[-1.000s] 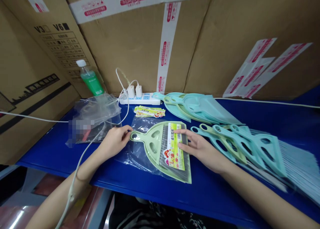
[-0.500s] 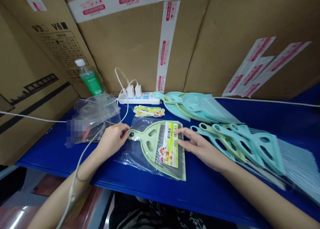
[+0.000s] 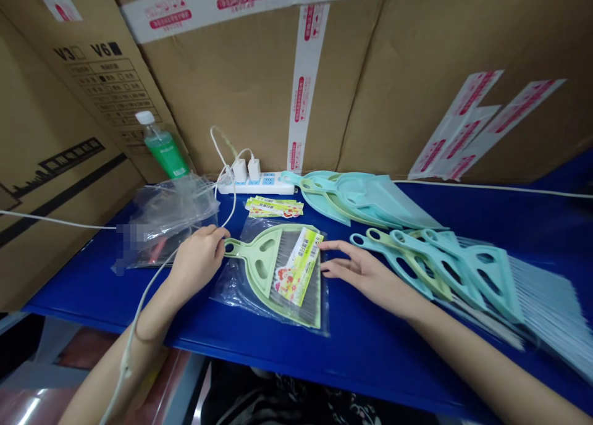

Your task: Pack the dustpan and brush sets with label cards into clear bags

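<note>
Looking from the left of the green dustpan [image 3: 273, 270], I saw a bottle [image 3: 162, 153] of green liquid standing behind a heap of clear bags [image 3: 171, 209]. I judged that a careless knock could tip the bottle toward the power strip [image 3: 254, 183], with its plugged-in chargers, beyond the dustpan's far side. A white cable [image 3: 139, 301] ran past my left hand [image 3: 197, 258], so a quick lift could snag it and drag the bags. That hand was curled closed on the end of the dustpan's handle. The dustpan, with a brush and a printed card [image 3: 296, 267] nested in it, lay on a clear bag [image 3: 227, 292] on the blue table [image 3: 370, 363]; I could not tell whether it sat inside, and the slick plastic could let it slide. My right hand [image 3: 370, 273] was open, fingers spread, their tips just right of the card. Further right lay fanned teal-and-green dustpan sets [image 3: 440, 270], which a bump could send slipping toward the table's edge. The cartons [image 3: 231, 91] behind hid whatever they held.
</note>
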Action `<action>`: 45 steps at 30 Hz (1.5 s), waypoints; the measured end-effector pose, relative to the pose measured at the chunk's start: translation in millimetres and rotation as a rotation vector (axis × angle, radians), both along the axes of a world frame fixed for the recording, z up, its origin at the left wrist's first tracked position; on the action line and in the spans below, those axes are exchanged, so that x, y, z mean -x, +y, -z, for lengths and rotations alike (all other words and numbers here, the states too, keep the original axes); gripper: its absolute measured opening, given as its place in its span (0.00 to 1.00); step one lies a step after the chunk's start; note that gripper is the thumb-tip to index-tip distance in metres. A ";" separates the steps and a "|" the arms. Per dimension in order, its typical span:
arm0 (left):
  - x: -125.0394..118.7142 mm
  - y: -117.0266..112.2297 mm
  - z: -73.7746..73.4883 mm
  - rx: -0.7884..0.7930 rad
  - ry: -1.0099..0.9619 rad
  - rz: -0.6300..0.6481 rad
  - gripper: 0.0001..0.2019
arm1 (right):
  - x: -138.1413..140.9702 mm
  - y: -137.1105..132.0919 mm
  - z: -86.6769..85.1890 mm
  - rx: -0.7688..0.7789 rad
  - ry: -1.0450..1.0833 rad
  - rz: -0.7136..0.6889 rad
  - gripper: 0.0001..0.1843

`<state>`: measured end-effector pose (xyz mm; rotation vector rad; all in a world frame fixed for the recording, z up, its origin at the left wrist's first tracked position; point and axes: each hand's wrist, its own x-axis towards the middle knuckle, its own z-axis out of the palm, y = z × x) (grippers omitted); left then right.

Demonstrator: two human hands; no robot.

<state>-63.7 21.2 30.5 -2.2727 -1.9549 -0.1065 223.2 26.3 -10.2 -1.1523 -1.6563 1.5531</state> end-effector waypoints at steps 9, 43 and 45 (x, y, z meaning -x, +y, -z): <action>-4.5 -2.0 3.3 -0.010 0.086 0.005 0.12 | 10.9 -12.4 9.6 -0.565 -0.558 0.053 0.26; 0.3 -0.2 -3.7 -0.060 0.141 -0.088 0.14 | -0.2 -11.9 12.0 -0.904 -1.009 -0.024 0.27; 1.8 -0.1 -4.4 -0.062 0.171 -0.099 0.14 | -0.2 -12.7 11.9 -0.912 -1.013 -0.022 0.26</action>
